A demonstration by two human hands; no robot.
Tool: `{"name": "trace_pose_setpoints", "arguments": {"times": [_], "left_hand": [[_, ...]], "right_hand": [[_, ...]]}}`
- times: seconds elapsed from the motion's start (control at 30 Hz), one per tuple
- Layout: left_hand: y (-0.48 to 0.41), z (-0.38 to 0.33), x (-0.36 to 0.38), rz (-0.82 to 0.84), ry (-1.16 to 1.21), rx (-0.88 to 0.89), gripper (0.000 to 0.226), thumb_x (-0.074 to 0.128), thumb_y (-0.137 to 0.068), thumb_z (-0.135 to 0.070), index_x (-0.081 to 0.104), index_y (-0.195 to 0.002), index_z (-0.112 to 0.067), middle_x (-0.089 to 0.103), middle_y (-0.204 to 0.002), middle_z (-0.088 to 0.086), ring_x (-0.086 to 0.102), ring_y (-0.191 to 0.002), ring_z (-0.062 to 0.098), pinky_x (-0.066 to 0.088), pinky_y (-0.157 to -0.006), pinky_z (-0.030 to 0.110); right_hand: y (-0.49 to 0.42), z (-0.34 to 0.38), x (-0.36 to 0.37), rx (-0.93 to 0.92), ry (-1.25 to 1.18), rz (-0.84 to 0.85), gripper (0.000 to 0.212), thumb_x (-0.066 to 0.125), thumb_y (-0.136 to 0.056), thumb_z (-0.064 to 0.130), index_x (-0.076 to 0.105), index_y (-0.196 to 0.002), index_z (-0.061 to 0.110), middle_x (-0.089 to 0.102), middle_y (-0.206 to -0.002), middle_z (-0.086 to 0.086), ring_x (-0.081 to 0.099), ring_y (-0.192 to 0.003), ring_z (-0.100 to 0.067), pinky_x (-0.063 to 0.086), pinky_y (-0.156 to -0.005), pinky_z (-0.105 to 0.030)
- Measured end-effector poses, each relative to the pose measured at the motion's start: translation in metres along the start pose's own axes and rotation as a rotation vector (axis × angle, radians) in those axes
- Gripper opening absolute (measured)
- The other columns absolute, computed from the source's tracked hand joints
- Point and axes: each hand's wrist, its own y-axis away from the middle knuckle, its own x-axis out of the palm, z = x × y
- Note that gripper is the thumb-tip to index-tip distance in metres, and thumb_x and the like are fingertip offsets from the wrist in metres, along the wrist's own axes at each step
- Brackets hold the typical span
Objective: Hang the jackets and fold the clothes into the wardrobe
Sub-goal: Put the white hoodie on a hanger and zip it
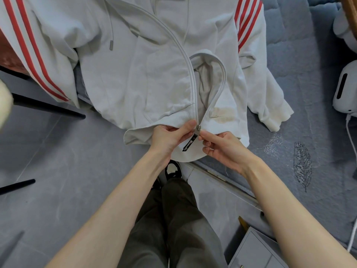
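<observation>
Down low, closest of all, are the person's legs in dark trousers point(173, 219), with one black and white shoe point(173, 169) on the grey floor point(58, 171). Beside them on the right is a grey drawer box point(257, 252); it is shut, so you cannot see what is inside. Two bare arms reach forward to the bottom edge of a white jacket point(144, 74). The left hand point(172, 136) has its thumb and fingers curled and pinches the left side of the hem, right next to the zip. The right hand point(222, 149) pinches with its thumb and first finger just beside the small metal zip slider point(198, 128), and its other fingers are curled in loosely. A black tag point(188, 145) with white letters hangs from the slider, between the two hands. Above the slider the zip is open, and its two sides spread apart. The jacket lies flat on a blue-grey bed point(289, 132), and its hem hangs over the edge of the bed. It has a yellow-brown stain point(222, 113) near the hem on the right, red stripes on both sleeves, and a cord with a grey tip point(111, 45). Far to the right, a white gadget point(345, 89) with a white cable sits on the bed. On the left, thin black legs point(48, 109) stand on the floor.
</observation>
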Motion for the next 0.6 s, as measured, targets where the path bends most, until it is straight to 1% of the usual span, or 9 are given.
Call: {"name": "trace_pose_setpoints", "arguments": {"times": [0.07, 0.13, 0.27, 0.33, 0.43, 0.5, 0.6], "left_hand": [[-0.001, 0.0, -0.001, 0.013, -0.045, 0.003, 0.01, 0.074, -0.077, -0.006, 0.069, -0.085, -0.004, 0.072, -0.078, 0.006, 0.07, -0.075, 0.013, 0.055, -0.069, 0.019], [-0.002, 0.0, -0.003, 0.026, -0.118, 0.018, 0.011, 0.074, -0.077, -0.007, 0.07, -0.087, -0.003, 0.073, -0.083, 0.009, 0.07, -0.077, 0.015, 0.055, -0.071, 0.021], [-0.004, -0.003, -0.009, 0.053, -0.258, 0.066, 0.023, 0.074, -0.08, -0.008, 0.069, -0.098, 0.004, 0.073, -0.092, 0.014, 0.07, -0.08, 0.015, 0.056, -0.071, 0.021], [-0.004, -0.002, -0.012, 0.049, -0.332, 0.086, 0.02, 0.074, -0.081, -0.01, 0.07, -0.095, 0.004, 0.072, -0.089, 0.015, 0.07, -0.077, 0.015, 0.056, -0.07, 0.021], [-0.005, -0.002, -0.015, 0.038, -0.443, 0.113, 0.018, 0.074, -0.082, -0.014, 0.071, -0.09, 0.002, 0.072, -0.087, 0.017, 0.069, -0.075, 0.016, 0.057, -0.07, 0.022], [-0.005, -0.001, -0.016, 0.043, -0.47, 0.118, 0.017, 0.073, -0.082, -0.014, 0.071, -0.09, 0.001, 0.072, -0.087, 0.017, 0.069, -0.074, 0.016, 0.057, -0.07, 0.022], [-0.005, 0.0, -0.019, 0.059, -0.469, 0.116, 0.019, 0.072, -0.083, -0.014, 0.071, -0.093, 0.002, 0.072, -0.089, 0.018, 0.069, -0.075, 0.016, 0.056, -0.068, 0.022]], "right_hand": [[0.0, 0.001, -0.001, -0.006, 0.012, -0.002, 0.01, 0.071, -0.074, 0.022, 0.076, -0.073, 0.013, 0.068, -0.076, -0.002, 0.049, -0.062, -0.005, 0.045, -0.059, -0.017], [-0.001, 0.0, -0.002, -0.015, 0.004, -0.023, 0.01, 0.071, -0.076, 0.02, 0.075, -0.074, 0.012, 0.068, -0.076, -0.002, 0.05, -0.063, -0.005, 0.045, -0.06, -0.017], [-0.005, -0.002, 0.001, -0.056, -0.01, -0.063, 0.01, 0.064, -0.087, 0.012, 0.071, -0.081, 0.008, 0.068, -0.074, -0.001, 0.055, -0.066, -0.005, 0.048, -0.062, -0.017], [-0.006, -0.002, 0.002, -0.069, -0.029, -0.057, 0.008, 0.066, -0.084, 0.013, 0.069, -0.087, 0.007, 0.068, -0.074, -0.001, 0.057, -0.068, -0.006, 0.049, -0.065, -0.017], [-0.007, -0.003, 0.003, -0.062, -0.023, -0.029, 0.02, 0.069, -0.076, 0.018, 0.067, -0.091, 0.005, 0.068, -0.075, -0.001, 0.06, -0.071, -0.006, 0.051, -0.07, -0.018], [-0.008, -0.004, 0.004, -0.063, -0.035, -0.018, 0.023, 0.069, -0.075, 0.019, 0.066, -0.092, 0.004, 0.067, -0.075, -0.001, 0.06, -0.072, -0.006, 0.051, -0.072, -0.018], [-0.011, -0.006, 0.004, -0.081, -0.072, -0.018, 0.019, 0.068, -0.077, 0.016, 0.066, -0.092, 0.004, 0.066, -0.075, -0.002, 0.061, -0.073, -0.006, 0.052, -0.073, -0.017]]}}
